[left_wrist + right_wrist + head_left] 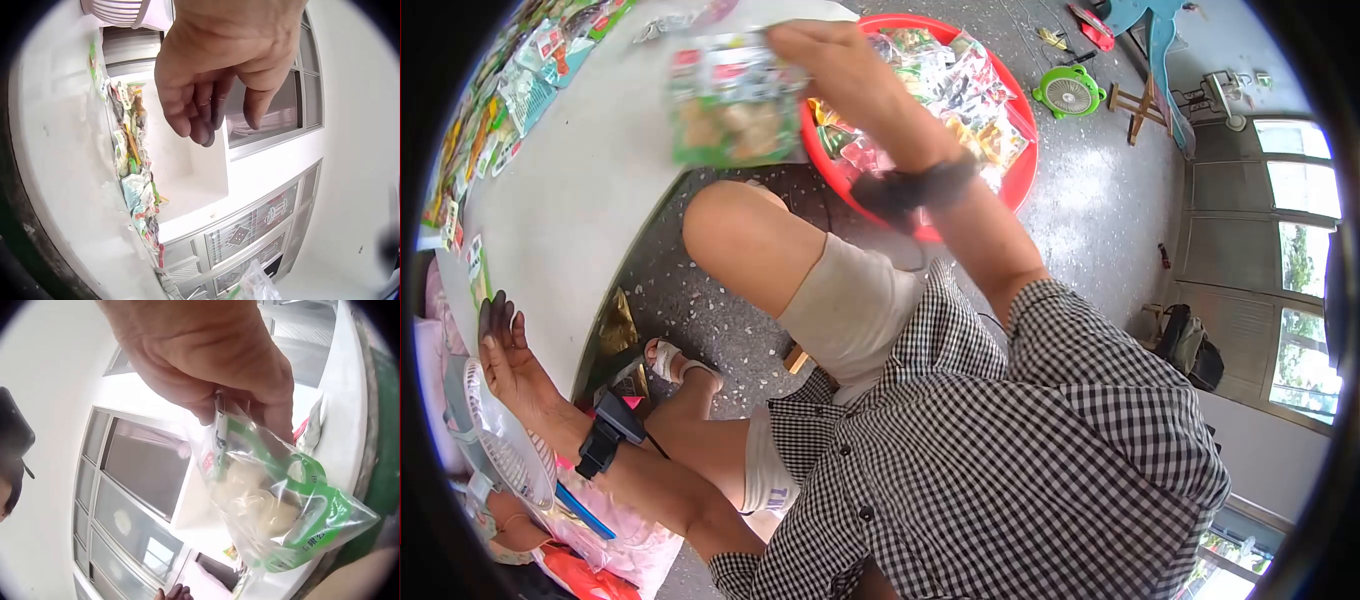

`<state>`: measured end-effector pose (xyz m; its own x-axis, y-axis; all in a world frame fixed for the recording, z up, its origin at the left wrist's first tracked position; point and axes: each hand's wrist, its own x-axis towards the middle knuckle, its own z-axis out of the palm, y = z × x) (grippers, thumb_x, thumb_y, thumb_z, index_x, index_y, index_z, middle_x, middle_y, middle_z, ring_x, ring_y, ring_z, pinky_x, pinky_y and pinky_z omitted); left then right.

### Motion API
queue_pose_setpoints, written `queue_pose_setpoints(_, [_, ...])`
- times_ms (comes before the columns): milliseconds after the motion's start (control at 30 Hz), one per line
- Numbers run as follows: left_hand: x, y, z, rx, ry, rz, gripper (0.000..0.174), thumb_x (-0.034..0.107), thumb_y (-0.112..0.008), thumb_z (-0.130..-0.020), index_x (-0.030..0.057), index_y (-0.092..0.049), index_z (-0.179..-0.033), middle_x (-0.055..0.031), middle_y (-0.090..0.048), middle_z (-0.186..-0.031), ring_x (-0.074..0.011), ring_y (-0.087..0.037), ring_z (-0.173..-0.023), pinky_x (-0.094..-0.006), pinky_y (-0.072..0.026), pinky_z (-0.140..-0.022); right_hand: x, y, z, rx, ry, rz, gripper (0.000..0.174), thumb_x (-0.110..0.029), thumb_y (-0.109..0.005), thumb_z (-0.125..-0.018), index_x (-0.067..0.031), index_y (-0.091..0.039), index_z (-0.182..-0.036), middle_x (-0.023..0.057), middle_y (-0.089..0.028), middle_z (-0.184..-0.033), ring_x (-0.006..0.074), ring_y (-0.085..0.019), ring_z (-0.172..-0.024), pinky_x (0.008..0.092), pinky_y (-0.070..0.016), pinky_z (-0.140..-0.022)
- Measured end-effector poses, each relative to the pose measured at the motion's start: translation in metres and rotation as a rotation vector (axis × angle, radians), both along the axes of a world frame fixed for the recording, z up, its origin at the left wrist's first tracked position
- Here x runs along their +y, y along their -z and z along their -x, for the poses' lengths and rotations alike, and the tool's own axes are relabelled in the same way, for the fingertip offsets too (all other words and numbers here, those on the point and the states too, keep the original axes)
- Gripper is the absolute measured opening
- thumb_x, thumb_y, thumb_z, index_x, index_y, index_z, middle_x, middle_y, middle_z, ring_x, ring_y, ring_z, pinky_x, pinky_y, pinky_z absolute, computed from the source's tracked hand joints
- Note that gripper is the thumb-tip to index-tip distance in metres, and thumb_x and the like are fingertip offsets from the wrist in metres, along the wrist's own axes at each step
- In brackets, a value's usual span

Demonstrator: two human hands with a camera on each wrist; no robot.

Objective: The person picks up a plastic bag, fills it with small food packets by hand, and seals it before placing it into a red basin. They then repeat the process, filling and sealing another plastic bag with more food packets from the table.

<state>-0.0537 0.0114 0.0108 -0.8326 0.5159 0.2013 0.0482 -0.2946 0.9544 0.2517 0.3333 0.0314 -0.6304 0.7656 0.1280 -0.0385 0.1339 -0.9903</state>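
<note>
In the head view the right hand point(830, 60) pinches the top edge of a clear and green packet point(735, 110), blurred, over the table's far end beside the red basin. The right wrist view shows the right hand point(219, 362) gripping that packet point(269, 506) by its top, with pale round pieces inside. The left hand point(512, 365) is at the table's near edge, fingers relaxed, close to a small green packet point(478, 268). In the left wrist view the left hand point(225, 69) hangs with bent, loose fingers and holds nothing.
A red basin point(1028, 165) full of packets stands right of the white table point(580, 170). Packets point(520, 95) line the table's left side. A white fan point(505, 440) stands near the left hand; a green fan point(1068, 92) is on the floor.
</note>
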Motion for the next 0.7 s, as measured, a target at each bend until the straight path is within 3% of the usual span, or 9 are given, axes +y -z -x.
queue_pose_setpoints(100, [-0.001, 0.009, -0.006, 0.009, 0.056, 0.029, 0.038, 0.018, -0.052, -0.092, -0.0089, -0.051, -0.119, -0.0235, -0.056, -0.118, -0.0259, -0.057, -0.105, -0.0358, -0.0448, -0.092, 0.031, 0.03, -0.108, -0.139, 0.266, -0.047, 0.032, -0.024, -0.05, -0.092, 0.0036, -0.064, -0.097, 0.0005, -0.062, -0.079, 0.0093, -0.055, -0.072, 0.0262, -0.0452, -0.064])
queue_pose_setpoints(200, [0.0, 0.017, -0.009, -0.022, 0.067, 0.062, 0.038, 0.018, -0.052, -0.092, -0.0087, -0.051, -0.119, -0.0227, -0.057, -0.116, -0.0241, -0.059, -0.101, -0.034, -0.0459, -0.09, 0.072, 0.076, -0.212, -0.625, 0.635, -0.327, 0.032, -0.03, -0.053, -0.087, -0.0015, -0.065, -0.097, 0.0162, -0.065, -0.075, 0.0209, -0.06, -0.068, 0.0333, -0.0463, -0.066])
queue_pose_setpoints(267, [0.003, 0.021, -0.012, -0.02, 0.083, 0.068, 0.038, 0.018, -0.053, -0.092, -0.0087, -0.052, -0.118, -0.0219, -0.058, -0.114, -0.0228, -0.059, -0.097, -0.0329, -0.0466, -0.088, 0.09, 0.104, -0.264, -0.834, 0.857, -0.334, 0.032, -0.03, -0.054, -0.084, -0.0045, -0.066, -0.098, 0.0243, -0.063, -0.078, 0.0329, -0.063, -0.075, 0.0394, -0.0471, -0.07])
queue_pose_setpoints(400, [0.012, 0.022, -0.02, -0.032, 0.108, 0.097, 0.037, 0.019, -0.054, -0.091, -0.009, -0.053, -0.116, -0.021, -0.06, -0.111, -0.0214, -0.06, -0.093, -0.0318, -0.0475, -0.085, 0.104, 0.19, -0.313, -1.039, 0.701, -0.547, 0.029, -0.025, -0.055, -0.081, -0.0041, -0.066, -0.098, 0.0225, -0.065, -0.085, 0.0367, -0.063, -0.083, 0.0436, -0.0478, -0.075])
queue_pose_setpoints(467, [0.013, 0.024, -0.02, -0.048, 0.114, 0.104, 0.036, 0.019, -0.055, -0.091, -0.0091, -0.054, -0.115, -0.021, -0.061, -0.109, -0.0211, -0.06, -0.092, -0.0313, -0.0478, -0.084, 0.084, 0.196, -0.285, -1.252, 0.278, -0.766, 0.025, -0.019, -0.055, -0.08, -0.0018, -0.066, -0.094, 0.017, -0.066, -0.086, 0.0353, -0.062, -0.082, 0.0406, -0.049, -0.074])
queue_pose_setpoints(533, [0.014, 0.025, -0.02, -0.057, 0.105, 0.114, 0.036, 0.018, -0.055, -0.091, -0.0091, -0.055, -0.113, -0.0208, -0.061, -0.107, -0.0209, -0.06, -0.092, -0.0309, -0.048, -0.083, 0.06, 0.209, -0.243, -0.833, 0.359, -0.544, 0.019, -0.017, -0.053, -0.081, -0.0023, -0.065, -0.084, 0.0198, -0.063, -0.076, 0.0352, -0.062, -0.073, 0.0392, -0.0484, -0.068])
queue_pose_setpoints(567, [0.016, 0.025, -0.02, -0.058, 0.093, 0.117, 0.035, 0.018, -0.055, -0.091, -0.009, -0.055, -0.113, -0.0207, -0.062, -0.106, -0.0208, -0.06, -0.092, -0.0308, -0.048, -0.083, 0.043, 0.186, -0.211, -0.741, 0.377, -0.332, 0.019, -0.018, -0.054, -0.082, -0.0022, -0.065, -0.084, 0.0217, -0.061, -0.073, 0.0354, -0.061, -0.071, 0.0402, -0.0477, -0.067])
queue_pose_setpoints(633, [0.018, 0.023, -0.022, -0.055, 0.076, 0.123, 0.034, 0.018, -0.055, -0.091, -0.0087, -0.056, -0.112, -0.0201, -0.062, -0.105, -0.0207, -0.061, -0.091, -0.0304, -0.0483, -0.082, 0.023, 0.159, -0.164, -0.624, 0.346, -0.358, 0.02, -0.019, -0.056, -0.082, -0.0002, -0.064, -0.085, 0.0218, -0.061, -0.074, 0.0362, -0.061, -0.069, 0.0405, -0.0473, -0.065])
queue_pose_setpoints(700, [0.018, 0.022, -0.022, -0.046, 0.048, 0.125, 0.033, 0.018, -0.055, -0.091, -0.0082, -0.057, -0.11, -0.0193, -0.063, -0.103, -0.0205, -0.061, -0.09, -0.0298, -0.0489, -0.08, 0.015, 0.127, -0.121, -0.578, 0.223, -0.305, 0.022, -0.019, -0.056, -0.084, 0.0005, -0.064, -0.089, 0.0156, -0.064, -0.076, 0.0241, -0.061, -0.069, 0.0342, -0.0475, -0.066])
